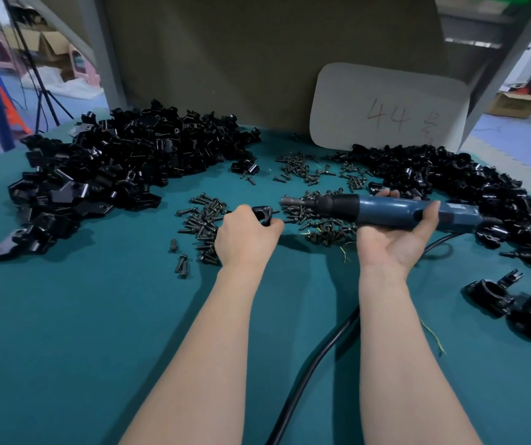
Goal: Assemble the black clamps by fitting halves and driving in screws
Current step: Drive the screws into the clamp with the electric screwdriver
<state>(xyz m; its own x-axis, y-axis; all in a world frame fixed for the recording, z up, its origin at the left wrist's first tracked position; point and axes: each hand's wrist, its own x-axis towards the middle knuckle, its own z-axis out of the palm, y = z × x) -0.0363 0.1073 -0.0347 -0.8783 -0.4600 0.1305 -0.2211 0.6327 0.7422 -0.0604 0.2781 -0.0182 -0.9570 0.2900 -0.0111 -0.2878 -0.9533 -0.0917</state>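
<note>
Left hand (245,232) grips one black clamp (262,214); right hand (396,239), apart from it, grips one blue screwdriver (386,208).

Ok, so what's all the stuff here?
table: one, teal, under everything
left pile of clamp parts: one, black, far left
right pile of clamp parts: one, black, far right
screws: many, dark, scattered mid-table
ring-shaped clamps: a few, black, near right edge
card: one, white, marked 44, at the back
screwdriver: one, blue and black, held over the screws
cable: one, black, trailing from the screwdriver
clamp: one, black, held beside the screws
left hand: grips the clamp
right hand: holds the screwdriver
</note>
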